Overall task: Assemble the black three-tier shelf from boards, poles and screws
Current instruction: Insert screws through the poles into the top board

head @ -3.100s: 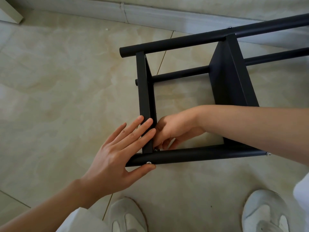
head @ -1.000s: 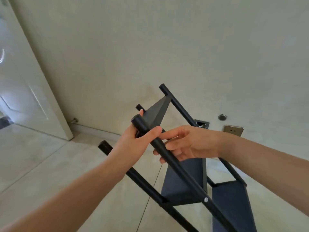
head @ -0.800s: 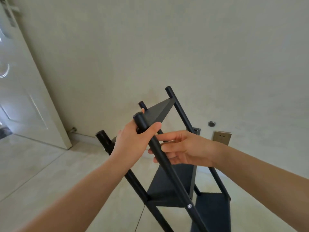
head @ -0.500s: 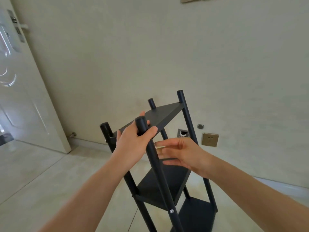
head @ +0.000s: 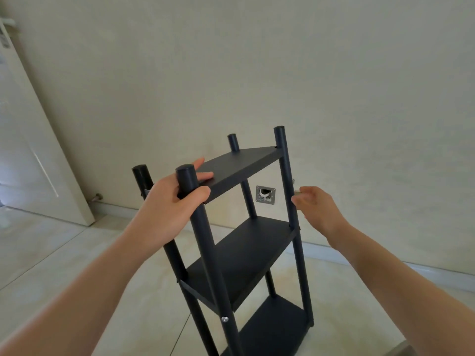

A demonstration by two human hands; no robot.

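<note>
Shelf [head: 244, 255] now upright (was tilted); left hand [head: 167, 209] grip holds front pole [head: 205, 247], right hand [head: 317, 206] let go, open.

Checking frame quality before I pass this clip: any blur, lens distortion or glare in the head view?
Head view: wide-angle bending, the door at left leans strongly; light is soft and even, no glare on the matte black shelf; the right hand has slightly smeared fingertips, open beside a pole; the left hand, gripping the near pole, is sharp.
</note>
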